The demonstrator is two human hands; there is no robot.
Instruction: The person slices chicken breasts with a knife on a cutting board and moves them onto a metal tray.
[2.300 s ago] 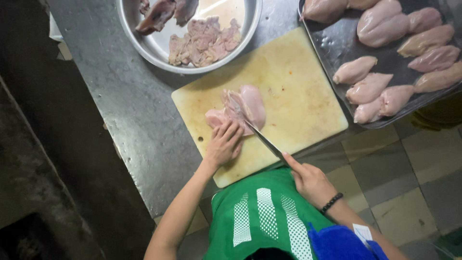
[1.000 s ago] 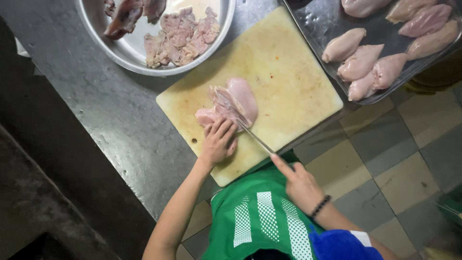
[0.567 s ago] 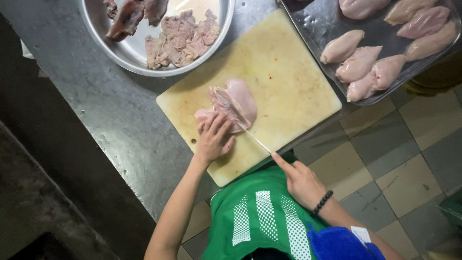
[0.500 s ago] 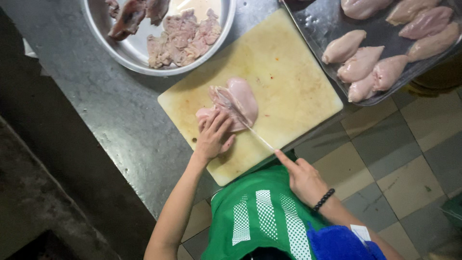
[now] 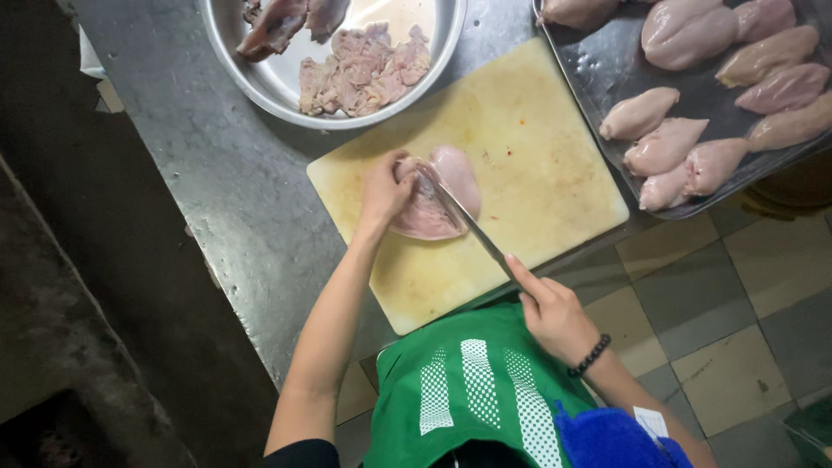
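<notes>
Overhead, the left hand (image 5: 386,186) presses fingers down on a raw chicken breast (image 5: 438,195) mid cutting board (image 5: 472,182), steadying it while the right hand (image 5: 555,316) grips a knife (image 5: 472,227) slicing it.

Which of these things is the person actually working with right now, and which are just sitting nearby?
In use: left hand on the chicken breast; right hand holding the knife; yellow cutting board.

Sitting nearby: metal bowl of cut meat; dark tray of whole breasts; steel counter.
</notes>
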